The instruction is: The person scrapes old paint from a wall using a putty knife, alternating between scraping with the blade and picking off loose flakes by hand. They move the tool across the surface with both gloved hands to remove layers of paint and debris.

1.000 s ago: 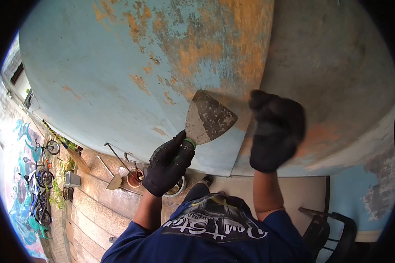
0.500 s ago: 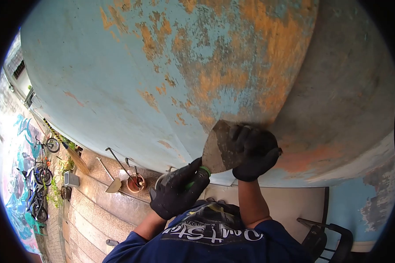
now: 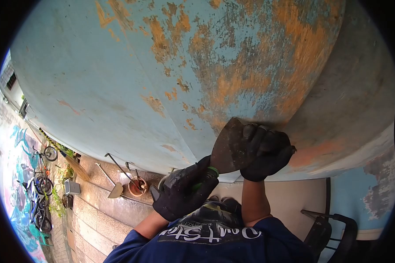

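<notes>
A wide metal scraper (image 3: 227, 144) with a stained blade and a green handle lies against a wall (image 3: 118, 79) of pale blue paint peeling to orange and grey. My left hand (image 3: 184, 190), in a black glove, grips the handle from below. My right hand (image 3: 265, 151), also gloved, presses its fingers on the right side of the blade, holding it to the wall. The blade's tip sits at the edge between the painted area and a bare grey patch (image 3: 351, 87).
Far below on a paved lane stand a shovel (image 3: 112, 184), an orange bucket (image 3: 136, 186) with tools, a broom (image 3: 74, 164) and parked bicycles (image 3: 41, 184). A black plastic chair (image 3: 333, 232) is at lower right. My dark blue shirt (image 3: 210, 241) fills the bottom.
My right hand came off the wall at the right and settled on the scraper blade. The scraper and left hand shifted down and right, then slightly up along the wall.
</notes>
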`<state>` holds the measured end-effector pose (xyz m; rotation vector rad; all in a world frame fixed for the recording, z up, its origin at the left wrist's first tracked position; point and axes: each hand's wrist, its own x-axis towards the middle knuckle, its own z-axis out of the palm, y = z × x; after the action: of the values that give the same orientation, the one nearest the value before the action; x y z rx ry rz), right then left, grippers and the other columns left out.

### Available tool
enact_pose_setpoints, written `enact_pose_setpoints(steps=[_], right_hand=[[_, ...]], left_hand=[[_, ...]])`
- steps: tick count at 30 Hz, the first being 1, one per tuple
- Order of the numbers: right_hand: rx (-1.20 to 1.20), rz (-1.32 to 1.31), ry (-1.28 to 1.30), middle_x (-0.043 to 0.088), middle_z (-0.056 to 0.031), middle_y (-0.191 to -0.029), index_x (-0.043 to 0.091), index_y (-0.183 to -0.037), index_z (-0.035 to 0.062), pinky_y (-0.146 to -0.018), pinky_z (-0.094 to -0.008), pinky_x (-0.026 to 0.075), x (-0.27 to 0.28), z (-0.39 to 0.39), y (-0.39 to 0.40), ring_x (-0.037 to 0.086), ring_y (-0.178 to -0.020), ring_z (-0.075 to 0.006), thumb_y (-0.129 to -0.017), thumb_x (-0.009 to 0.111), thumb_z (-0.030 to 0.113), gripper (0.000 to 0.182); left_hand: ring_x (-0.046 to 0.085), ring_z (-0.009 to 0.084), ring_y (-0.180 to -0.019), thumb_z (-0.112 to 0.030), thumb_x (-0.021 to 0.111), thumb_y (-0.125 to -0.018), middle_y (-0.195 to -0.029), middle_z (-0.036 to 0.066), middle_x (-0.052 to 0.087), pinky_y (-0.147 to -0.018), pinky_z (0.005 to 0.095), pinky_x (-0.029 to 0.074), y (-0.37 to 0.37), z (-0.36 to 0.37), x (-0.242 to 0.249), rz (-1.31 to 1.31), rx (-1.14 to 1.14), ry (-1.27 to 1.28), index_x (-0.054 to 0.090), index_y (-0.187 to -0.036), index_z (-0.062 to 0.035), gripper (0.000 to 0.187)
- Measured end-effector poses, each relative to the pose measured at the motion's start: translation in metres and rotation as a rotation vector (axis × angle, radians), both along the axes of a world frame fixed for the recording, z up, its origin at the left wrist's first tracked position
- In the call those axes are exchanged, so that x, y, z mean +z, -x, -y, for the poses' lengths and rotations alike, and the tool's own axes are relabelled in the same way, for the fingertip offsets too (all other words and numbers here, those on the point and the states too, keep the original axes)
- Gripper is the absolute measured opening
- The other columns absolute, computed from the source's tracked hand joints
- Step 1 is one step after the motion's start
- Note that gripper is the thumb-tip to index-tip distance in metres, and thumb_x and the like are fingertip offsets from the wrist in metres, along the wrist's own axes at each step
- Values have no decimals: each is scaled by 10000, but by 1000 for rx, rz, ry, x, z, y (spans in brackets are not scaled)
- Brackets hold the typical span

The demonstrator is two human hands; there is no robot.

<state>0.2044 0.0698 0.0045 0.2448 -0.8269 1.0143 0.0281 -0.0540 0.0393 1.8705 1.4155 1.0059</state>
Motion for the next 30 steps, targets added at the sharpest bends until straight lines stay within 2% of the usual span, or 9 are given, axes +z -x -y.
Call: enact_pose_setpoints(steps=[4,7,11,13,19,23,26,28,30], right_hand=[[-24,92,-61,416,-42,-511,531,-684,72,-674,-417,405,-2,0,-4,426,-493,-202,-1030,382,578,631],[-22,-4,20,389,-37,-493,531,-683,67,-649,-404,389,5,4,3,416,-484,-190,-1023,401,584,632],[-48,19,16,382,-34,-491,533,-677,67,-633,-397,385,1,2,-2,409,-484,-184,-1027,404,572,628],[-36,173,-151,396,-28,-511,562,-723,58,-627,-392,386,3,-2,-6,405,-482,-178,-1032,407,558,608],[-40,48,-139,419,-20,-547,582,-819,51,-616,-387,376,1,-3,3,421,-498,-168,-1027,410,565,580],[-55,147,-134,416,-24,-545,577,-808,57,-623,-394,381,4,-2,-3,426,-507,-173,-1033,401,557,576],[-36,80,-148,414,-26,-541,562,-779,63,-629,-396,386,-1,-2,0,427,-495,-175,-1035,399,553,576],[-57,-42,-40,406,-26,-531,528,-732,72,-622,-387,382,2,2,7,421,-488,-173,-1036,398,552,582],[-63,56,-89,409,-27,-530,518,-718,77,-619,-386,381,1,-2,-3,421,-483,-174,-1037,396,551,584]], left_hand=[[719,252,-1005,-150,745,-901,-1100,202,715,-863,354,556,1,0,-13,95,-28,-64,580,-1326,55,499],[719,263,-1008,-158,743,-903,-1098,205,714,-871,361,554,3,-4,-4,42,-34,-39,579,-1332,48,504],[720,275,-1002,-159,740,-904,-1092,205,715,-879,365,550,1,-2,-7,45,-42,-3,576,-1333,53,506],[720,287,-995,-154,736,-904,-1092,207,713,-875,368,551,0,2,-8,43,-41,-35,574,-1334,51,503],[720,290,-989,-158,755,-891,-1098,205,710,-875,366,552,9,-7,-16,10,-43,-42,583,-1327,47,512],[715,276,-1002,-156,759,-889,-1104,205,705,-880,365,550,4,-5,-6,25,-52,14,570,-1337,55,530],[705,267,-1039,-163,756,-895,-1131,212,695,-898,364,544,7,-7,-13,23,-58,40,558,-1348,57,541],[696,266,-1068,-172,758,-893,-1154,219,688,-909,367,539,9,-8,-19,71,-42,37,565,-1339,60,539],[694,267,-1073,-179,756,-897,-1157,218,687,-914,368,537,7,-6,-12,65,-52,53,564,-1341,60,539]])
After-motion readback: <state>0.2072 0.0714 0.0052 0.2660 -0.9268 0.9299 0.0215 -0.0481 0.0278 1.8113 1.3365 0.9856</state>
